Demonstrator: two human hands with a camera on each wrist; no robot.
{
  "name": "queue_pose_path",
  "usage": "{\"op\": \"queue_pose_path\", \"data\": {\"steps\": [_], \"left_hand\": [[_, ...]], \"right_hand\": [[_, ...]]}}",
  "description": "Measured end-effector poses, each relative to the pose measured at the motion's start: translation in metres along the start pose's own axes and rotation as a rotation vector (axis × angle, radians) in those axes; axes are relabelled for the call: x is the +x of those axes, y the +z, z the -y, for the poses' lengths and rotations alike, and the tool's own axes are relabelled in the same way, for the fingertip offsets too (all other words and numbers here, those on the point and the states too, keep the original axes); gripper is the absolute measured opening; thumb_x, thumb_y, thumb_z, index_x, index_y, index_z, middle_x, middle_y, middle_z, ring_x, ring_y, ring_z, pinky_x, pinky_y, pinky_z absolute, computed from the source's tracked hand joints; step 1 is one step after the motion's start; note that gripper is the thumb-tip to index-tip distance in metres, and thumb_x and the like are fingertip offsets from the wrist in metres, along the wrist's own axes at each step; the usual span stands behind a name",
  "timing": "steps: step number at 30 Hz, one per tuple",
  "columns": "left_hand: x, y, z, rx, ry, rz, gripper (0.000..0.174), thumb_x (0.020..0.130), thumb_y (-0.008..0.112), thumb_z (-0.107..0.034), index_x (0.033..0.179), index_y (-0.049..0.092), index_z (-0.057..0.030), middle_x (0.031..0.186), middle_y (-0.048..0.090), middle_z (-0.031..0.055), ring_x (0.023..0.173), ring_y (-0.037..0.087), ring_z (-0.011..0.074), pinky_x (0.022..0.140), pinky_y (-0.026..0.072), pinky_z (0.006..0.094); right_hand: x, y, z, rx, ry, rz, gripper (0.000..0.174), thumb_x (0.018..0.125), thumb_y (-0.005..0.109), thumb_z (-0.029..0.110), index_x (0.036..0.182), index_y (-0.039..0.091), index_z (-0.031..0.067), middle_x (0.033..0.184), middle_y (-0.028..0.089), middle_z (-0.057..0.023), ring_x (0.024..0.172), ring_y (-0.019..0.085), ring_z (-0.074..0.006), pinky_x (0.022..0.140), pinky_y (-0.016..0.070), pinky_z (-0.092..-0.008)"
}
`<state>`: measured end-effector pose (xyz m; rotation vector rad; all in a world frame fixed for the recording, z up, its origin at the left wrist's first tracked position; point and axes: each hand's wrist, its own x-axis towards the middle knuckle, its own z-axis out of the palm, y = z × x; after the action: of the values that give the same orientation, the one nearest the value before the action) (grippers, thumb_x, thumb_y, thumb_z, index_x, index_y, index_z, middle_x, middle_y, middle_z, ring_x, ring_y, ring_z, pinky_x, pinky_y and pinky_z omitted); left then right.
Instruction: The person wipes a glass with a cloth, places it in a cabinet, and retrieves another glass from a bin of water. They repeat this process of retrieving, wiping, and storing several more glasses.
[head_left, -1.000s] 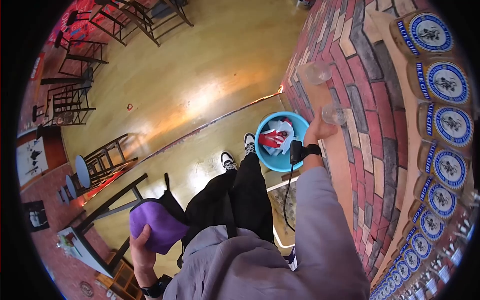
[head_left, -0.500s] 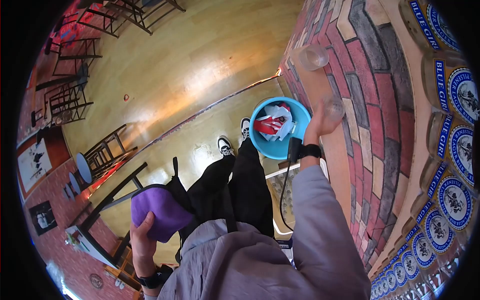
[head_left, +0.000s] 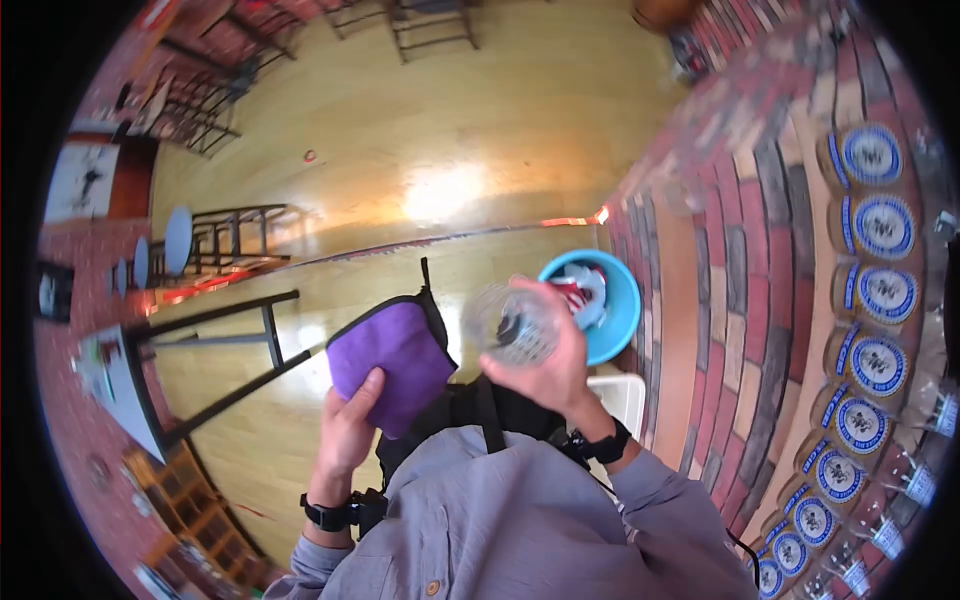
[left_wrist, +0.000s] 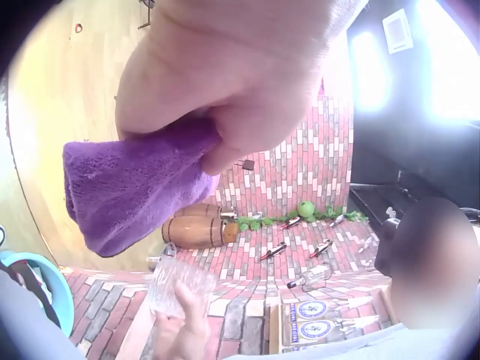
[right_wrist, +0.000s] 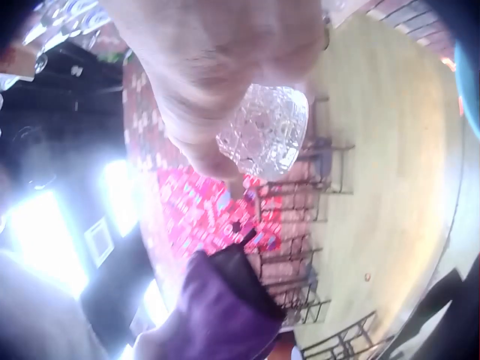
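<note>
My left hand (head_left: 347,432) grips a fuzzy purple cloth (head_left: 392,355) with the thumb lying on top; a black edge with a loop runs along its far side. To the right of it, my right hand (head_left: 558,372) holds a clear drinking glass (head_left: 515,322) in front of the body, fingers and thumb around its side. The right wrist view shows the patterned glass wall (right_wrist: 276,127) beyond the knuckles. In the left wrist view the cloth (left_wrist: 135,195) hangs folded below the hand, and the glass (left_wrist: 176,283) is apart from it.
A light blue bucket (head_left: 622,335) with red and white wrappers stands on the floor by the brick-patterned counter (head_left: 735,290). A ledge (head_left: 677,290) runs along that counter. Blue Girl labelled boxes (head_left: 862,420) line its top. A black-framed table (head_left: 215,340) is at left.
My right hand has lifted a glass off the ledge and brought it left, in front of the body. The left hand with the purple cloth has come up and right, closer to it.
</note>
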<state>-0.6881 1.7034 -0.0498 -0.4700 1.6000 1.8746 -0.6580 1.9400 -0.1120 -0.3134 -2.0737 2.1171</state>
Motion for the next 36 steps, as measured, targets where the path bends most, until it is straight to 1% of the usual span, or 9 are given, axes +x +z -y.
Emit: {"op": "queue_pose_path", "data": {"steps": [4, 6, 12, 18, 22, 24, 28, 30, 36], "left_hand": [[-0.065, -0.062, 0.042, 0.104, -0.097, 0.042, 0.053, 0.096, 0.037, -0.037, 0.136, 0.03, -0.0036, 0.135, 0.04, 0.0082, 0.122, 0.04, 0.0207, 0.101, 0.0348, 0.0366], [-0.103, -0.081, 0.053, -0.115, 0.161, 0.065, 0.055, 0.096, 0.032, -0.042, 0.137, 0.029, -0.0051, 0.136, 0.039, 0.0063, 0.124, 0.038, 0.0192, 0.102, 0.0343, 0.0372], [-0.214, -0.186, 0.112, -0.402, 0.46, -0.509, 0.059, 0.096, 0.028, -0.046, 0.13, 0.038, 0.0005, 0.126, 0.047, 0.009, 0.114, 0.045, 0.0165, 0.097, 0.0371, 0.0316], [-0.331, -0.244, 0.146, -0.379, 0.618, -0.875, 0.058, 0.097, 0.028, -0.045, 0.124, 0.044, 0.0031, 0.119, 0.052, 0.0097, 0.11, 0.048, 0.0166, 0.095, 0.0377, 0.0302], [-0.367, -0.256, 0.16, -0.26, 0.747, -1.138, 0.057, 0.097, 0.027, -0.043, 0.128, 0.04, 0.0035, 0.125, 0.047, 0.0129, 0.116, 0.044, 0.0208, 0.098, 0.0342, 0.0327], [-0.37, -0.261, 0.164, -0.257, 0.724, -1.211, 0.058, 0.097, 0.026, -0.043, 0.13, 0.038, 0.0038, 0.127, 0.045, 0.0145, 0.118, 0.043, 0.0233, 0.099, 0.033, 0.0339], [-0.381, -0.287, 0.158, -0.159, 0.763, -1.337, 0.06, 0.096, 0.027, -0.044, 0.131, 0.035, 0.0037, 0.127, 0.045, 0.0143, 0.119, 0.042, 0.024, 0.1, 0.032, 0.0344], [-0.381, -0.307, 0.157, -0.31, 0.752, -1.318, 0.06, 0.097, 0.027, -0.045, 0.131, 0.035, 0.0036, 0.127, 0.045, 0.0145, 0.118, 0.043, 0.0243, 0.1, 0.0324, 0.0347], [-0.39, -0.398, 0.163, -0.621, 0.772, -1.309, 0.058, 0.097, 0.028, -0.047, 0.126, 0.043, 0.0006, 0.119, 0.052, 0.0093, 0.108, 0.051, 0.0158, 0.092, 0.0409, 0.0292]], "right_hand": [[-0.017, 0.092, 0.043, -0.053, -0.234, 0.529, 0.08, 0.054, 0.084, 0.014, 0.121, 0.045, -0.0025, 0.117, 0.053, -0.0141, 0.105, 0.055, -0.0219, 0.092, 0.043, -0.0317], [-0.037, 0.145, 0.059, -0.061, -0.335, 0.675, 0.08, 0.051, 0.084, 0.014, 0.119, 0.047, -0.0027, 0.115, 0.054, -0.016, 0.103, 0.057, -0.0258, 0.09, 0.0442, -0.0332], [-0.143, 0.302, 0.073, -0.089, -0.592, 1.177, 0.074, 0.045, 0.084, 0.016, 0.11, 0.053, -0.0019, 0.104, 0.058, -0.0146, 0.096, 0.057, -0.0304, 0.084, 0.0454, -0.0352], [-0.25, 0.411, 0.076, 0.08, -0.476, 1.611, 0.07, 0.05, 0.086, 0.017, 0.108, 0.053, -0.004, 0.102, 0.057, -0.0142, 0.093, 0.058, -0.0246, 0.082, 0.0465, -0.0317], [-0.29, 0.462, 0.093, 0.133, -0.389, 1.714, 0.07, 0.051, 0.085, 0.013, 0.11, 0.053, -0.0057, 0.104, 0.057, -0.0129, 0.093, 0.058, -0.0193, 0.082, 0.047, -0.0291], [-0.3, 0.485, 0.096, 0.128, -0.34, 1.693, 0.066, 0.051, 0.083, 0.013, 0.108, 0.053, -0.0023, 0.098, 0.06, -0.0138, 0.088, 0.06, -0.0289, 0.083, 0.0454, -0.0357], [-0.314, 0.527, 0.09, 0.113, -0.43, 1.772, 0.065, 0.051, 0.083, 0.013, 0.107, 0.054, -0.0028, 0.096, 0.062, -0.0135, 0.087, 0.061, -0.0274, 0.081, 0.0465, -0.0346], [-0.318, 0.551, 0.085, 0.104, -0.346, 1.831, 0.065, 0.054, 0.084, 0.012, 0.108, 0.054, -0.0056, 0.099, 0.06, -0.0106, 0.092, 0.059, -0.0158, 0.08, 0.0482, -0.0276], [-0.327, 0.655, 0.094, 0.227, -0.747, 1.937, 0.065, 0.048, 0.085, 0.026, 0.102, 0.058, -0.0006, 0.09, 0.063, -0.0104, 0.081, 0.061, -0.0269, 0.079, 0.0441, -0.0344]]}}
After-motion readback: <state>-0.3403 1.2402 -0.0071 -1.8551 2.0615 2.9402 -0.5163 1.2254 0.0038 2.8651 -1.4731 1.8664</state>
